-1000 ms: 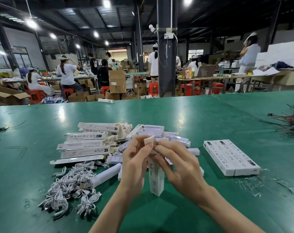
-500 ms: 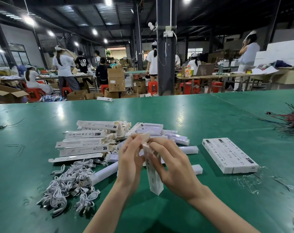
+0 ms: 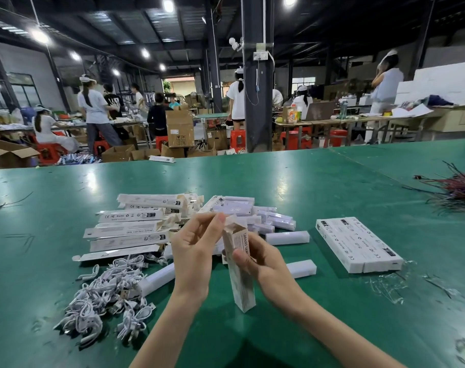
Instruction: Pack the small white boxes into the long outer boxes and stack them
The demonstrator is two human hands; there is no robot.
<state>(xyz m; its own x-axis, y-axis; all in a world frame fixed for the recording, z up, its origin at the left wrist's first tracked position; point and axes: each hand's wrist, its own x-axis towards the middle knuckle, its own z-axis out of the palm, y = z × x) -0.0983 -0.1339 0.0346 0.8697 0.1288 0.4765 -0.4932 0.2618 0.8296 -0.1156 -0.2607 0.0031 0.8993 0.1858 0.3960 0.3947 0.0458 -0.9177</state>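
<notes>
My right hand [image 3: 268,264] grips a long white outer box [image 3: 240,280] that stands almost upright above the green table [image 3: 332,187], its top end open. My left hand [image 3: 197,248] is beside the box's top, thumb and fingertips pinched together at the flap [image 3: 232,221]. Behind my hands lie several flat empty outer boxes [image 3: 130,227] in a fanned pile and a heap of small white boxes [image 3: 268,217]. Two small white boxes [image 3: 287,237] [image 3: 301,268] lie singly to the right. A row of packed outer boxes [image 3: 359,244] lies flat farther right.
A tangle of white charging cables [image 3: 106,296] lies at the left front, with a white tube [image 3: 158,278] beside it. Red and dark wires [image 3: 457,189] lie at the far right. Plastic wrap scraps [image 3: 385,285] lie by the packed boxes. Other workers and cartons stand beyond the table.
My right hand has slid down from the box's top to its middle. My left hand has stayed at the top flap, and the box has tilted slightly.
</notes>
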